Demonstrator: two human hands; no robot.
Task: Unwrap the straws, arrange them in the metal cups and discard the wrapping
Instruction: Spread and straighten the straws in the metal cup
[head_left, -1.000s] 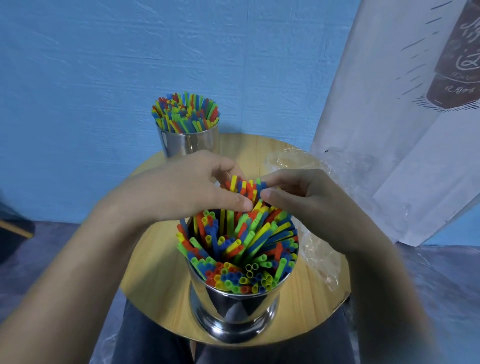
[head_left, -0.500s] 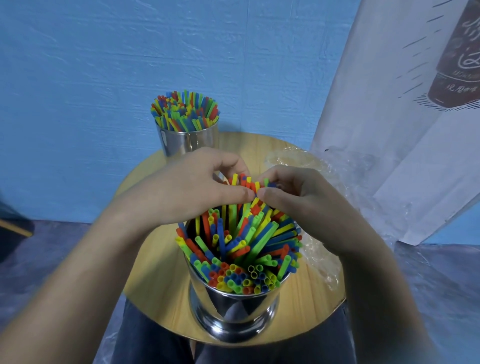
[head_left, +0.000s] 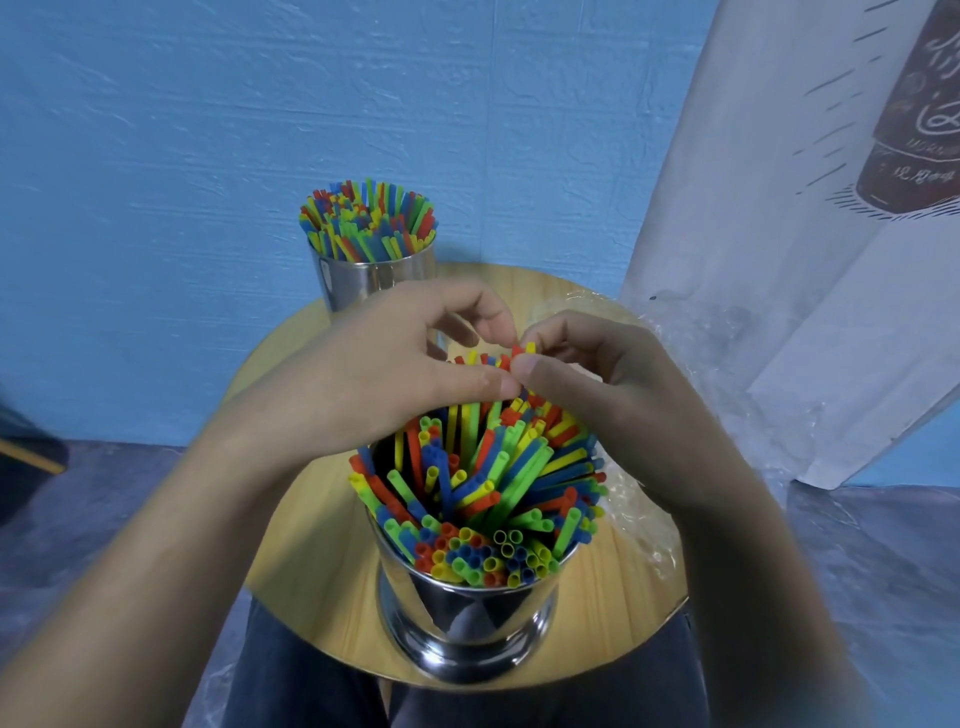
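Round wooden surface (head_left: 311, 561), blue wall. Fingers of our left hand (head_left: 374, 379) and right hand (head_left: 623, 405) pinch straws (head_left: 498, 436) standing in near cup (head_left: 467, 623). Bunch drawn tighter than 1 s ago, gap opening at left. We judge arranging nearly done; wrapping (head_left: 641, 525) beside cup, undiscarded.

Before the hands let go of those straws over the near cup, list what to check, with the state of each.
1. Grip: left hand and right hand both pinch the raised straws: ok.
2. Position: raised straws sit over the near cup: ok.
3. Stability: near cup upright on the table: ok.
4. Room: a dark gap shows at the cup's left side: ok.
5. Discard: wrapping lies on the table right of the cup: not ok.
6. Any film on the raised straws: cannot tell.
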